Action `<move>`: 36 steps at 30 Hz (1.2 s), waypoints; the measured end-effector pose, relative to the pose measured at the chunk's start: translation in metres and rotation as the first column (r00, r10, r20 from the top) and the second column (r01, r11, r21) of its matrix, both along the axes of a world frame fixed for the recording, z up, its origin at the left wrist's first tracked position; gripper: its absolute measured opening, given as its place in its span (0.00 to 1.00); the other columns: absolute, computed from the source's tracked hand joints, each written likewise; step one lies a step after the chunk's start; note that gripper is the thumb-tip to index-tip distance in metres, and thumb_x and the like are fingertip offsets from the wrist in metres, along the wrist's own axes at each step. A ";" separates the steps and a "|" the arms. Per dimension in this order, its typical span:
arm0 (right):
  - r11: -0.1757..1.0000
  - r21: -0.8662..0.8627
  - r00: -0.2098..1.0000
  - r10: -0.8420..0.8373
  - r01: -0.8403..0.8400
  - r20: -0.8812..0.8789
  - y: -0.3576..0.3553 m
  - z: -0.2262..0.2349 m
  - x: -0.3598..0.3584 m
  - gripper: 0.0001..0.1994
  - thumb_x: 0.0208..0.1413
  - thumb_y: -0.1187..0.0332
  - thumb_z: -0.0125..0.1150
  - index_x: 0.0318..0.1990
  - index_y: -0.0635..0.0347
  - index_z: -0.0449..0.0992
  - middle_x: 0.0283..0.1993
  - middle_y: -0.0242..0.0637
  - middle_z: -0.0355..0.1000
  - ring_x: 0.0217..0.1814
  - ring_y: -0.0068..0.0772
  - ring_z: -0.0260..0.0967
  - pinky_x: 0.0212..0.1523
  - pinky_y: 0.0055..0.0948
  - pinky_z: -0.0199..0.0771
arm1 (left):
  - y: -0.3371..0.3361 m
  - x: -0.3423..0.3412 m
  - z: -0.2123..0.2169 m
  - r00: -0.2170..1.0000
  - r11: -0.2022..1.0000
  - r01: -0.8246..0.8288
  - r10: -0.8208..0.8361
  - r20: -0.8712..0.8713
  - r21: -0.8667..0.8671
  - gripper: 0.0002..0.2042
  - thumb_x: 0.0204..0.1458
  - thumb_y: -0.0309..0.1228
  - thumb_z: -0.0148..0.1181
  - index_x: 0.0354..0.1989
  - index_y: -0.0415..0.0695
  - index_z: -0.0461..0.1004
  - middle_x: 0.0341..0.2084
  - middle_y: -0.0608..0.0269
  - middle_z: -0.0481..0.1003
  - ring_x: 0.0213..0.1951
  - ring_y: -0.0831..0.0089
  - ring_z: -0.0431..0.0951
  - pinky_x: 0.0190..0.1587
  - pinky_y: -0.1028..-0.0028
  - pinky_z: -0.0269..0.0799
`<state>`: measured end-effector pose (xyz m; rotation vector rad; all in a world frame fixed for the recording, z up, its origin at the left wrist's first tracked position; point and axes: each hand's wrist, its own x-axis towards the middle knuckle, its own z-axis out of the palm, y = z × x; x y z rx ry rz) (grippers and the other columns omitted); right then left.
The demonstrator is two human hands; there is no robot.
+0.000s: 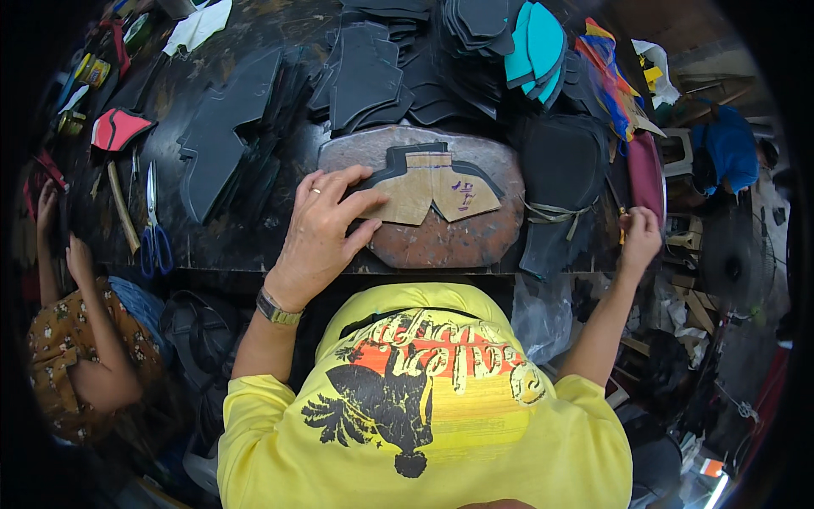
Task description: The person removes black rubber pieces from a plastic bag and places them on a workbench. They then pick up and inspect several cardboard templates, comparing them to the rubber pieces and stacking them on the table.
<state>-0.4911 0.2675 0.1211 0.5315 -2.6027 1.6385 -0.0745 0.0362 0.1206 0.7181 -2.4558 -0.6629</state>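
Lying half open on the left part of a tan card template, the left hand had its fingers spread apart, with the fingertips touching the card and nothing gripped between them. The right hand was well apart, near the right end of the surface, its fingers curled and pinching a slim orange-yellow thing, of which the kind could not be told. The template lay flat over a black piece, which showed beyond its upper edge and its right shoulder. Both were on a worn reddish slab, whose near edge was close to the front edge of the surface. In front of the template, a strip of the slab was bare. To the left, some open surface separated the slab from the blue-handled scissors. To the right the room was narrow, because a tied black stack stood just beside the slab. Behind the slab, black piles and teal pieces closed the far side.
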 end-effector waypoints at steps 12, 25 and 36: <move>0.477 0.604 0.526 0.843 -0.639 -0.110 -0.112 0.034 0.174 0.19 0.48 0.68 0.71 0.48 0.65 0.75 0.44 0.43 0.70 0.45 0.46 0.70 0.45 0.35 0.71 | -0.004 0.003 0.006 0.998 0.999 0.016 -0.018 0.060 0.030 0.12 0.48 0.27 0.68 0.42 0.46 0.80 0.45 0.64 0.78 0.52 0.64 0.74 0.59 0.60 0.60; 0.611 0.189 0.640 0.725 -0.768 0.256 -0.128 0.023 0.171 0.07 0.57 0.79 0.63 0.42 0.65 0.73 0.26 0.28 0.71 0.30 0.12 0.64 0.33 0.18 0.67 | -0.001 0.004 0.002 0.999 0.994 0.025 -0.022 -0.029 0.108 0.14 0.49 0.24 0.66 0.45 0.43 0.79 0.45 0.60 0.75 0.50 0.61 0.74 0.51 0.64 0.68; 0.607 0.223 0.645 0.735 -0.763 0.207 -0.137 0.007 0.171 0.11 0.55 0.74 0.66 0.45 0.67 0.76 0.32 0.51 0.79 0.33 0.35 0.81 0.34 0.29 0.76 | -0.002 0.001 0.002 1.000 0.988 0.020 -0.019 -0.010 0.151 0.11 0.48 0.26 0.67 0.41 0.42 0.81 0.47 0.59 0.75 0.48 0.60 0.75 0.51 0.64 0.71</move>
